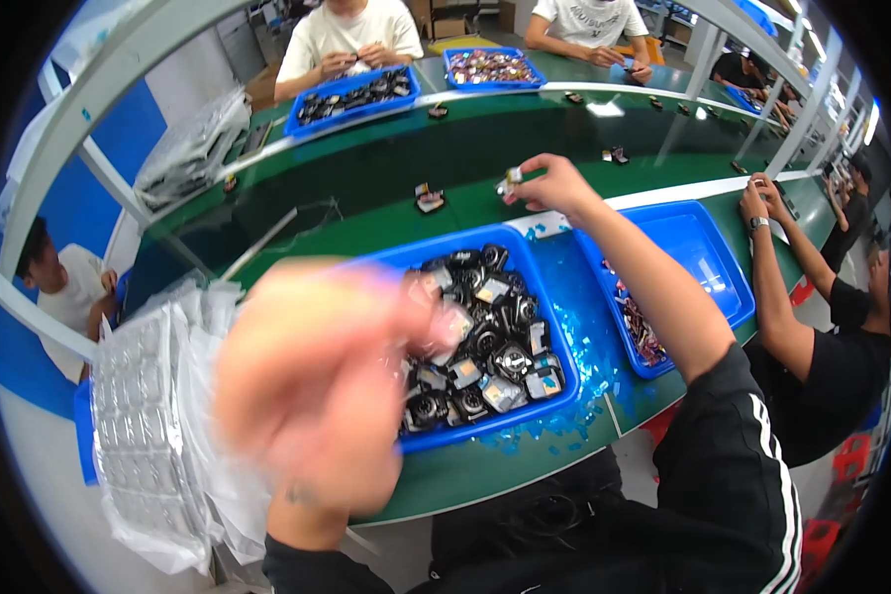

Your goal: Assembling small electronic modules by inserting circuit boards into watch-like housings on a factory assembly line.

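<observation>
In the head view, the right hand (561,190) pinches a small part (509,185) between thumb and fingertips, beyond the blue tray (495,424) and over the near side of the green belt (366,148); whether the part touches the belt cannot be told. The step in hand looks like handling single parts at the belt, and the next move seems to call for a light, steady fingertip grip. The left hand (312,366), blurred and close to the camera, covers the tray's left side, fingers curled toward the black parts (513,360); whether it pinches anything cannot be told.
</observation>
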{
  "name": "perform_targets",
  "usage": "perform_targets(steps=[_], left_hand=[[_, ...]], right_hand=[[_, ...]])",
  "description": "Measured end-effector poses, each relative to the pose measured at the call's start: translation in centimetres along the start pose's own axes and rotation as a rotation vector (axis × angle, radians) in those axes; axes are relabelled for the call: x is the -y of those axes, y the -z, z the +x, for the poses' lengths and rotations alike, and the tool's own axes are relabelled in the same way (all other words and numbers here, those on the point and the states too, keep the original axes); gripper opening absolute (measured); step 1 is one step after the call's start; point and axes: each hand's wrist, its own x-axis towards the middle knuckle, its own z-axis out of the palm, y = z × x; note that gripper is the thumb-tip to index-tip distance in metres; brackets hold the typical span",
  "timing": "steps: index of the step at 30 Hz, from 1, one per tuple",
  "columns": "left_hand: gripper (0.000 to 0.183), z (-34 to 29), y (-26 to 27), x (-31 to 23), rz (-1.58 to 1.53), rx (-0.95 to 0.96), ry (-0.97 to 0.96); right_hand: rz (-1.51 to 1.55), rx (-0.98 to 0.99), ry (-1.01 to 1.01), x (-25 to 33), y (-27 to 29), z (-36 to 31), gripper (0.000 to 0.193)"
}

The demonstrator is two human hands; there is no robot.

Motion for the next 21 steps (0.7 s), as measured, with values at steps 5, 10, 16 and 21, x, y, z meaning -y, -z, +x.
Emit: perform_targets(steps=[5, 10, 16, 21], left_hand=[[0.025, 0.9, 3.4, -7.9, -0.197, 0.174, -0.179], [0.021, 1.7, 4.0, -9.9, -0.272, 0.155, 0.008], [0.027, 0.8, 2.3, -9.1, -0.328, -0.014, -0.199], [0.035, -0.2, -0.6, -4.1, -0.012, -0.165, -0.122]], right_hand=[[-0.484, -0.16, 0.085, -1.9, -2.6, 3.7, 0.049], [-0.566, -0.234, 0.452, 0.3, -1.7, -1.0, 0.025], [-0.855, 0.273, 0.646, 2.3, -5.3, -10.8, 0.037], [-0.71, 0.255, 0.532, 1.3, -5.0, -12.0, 0.03]])
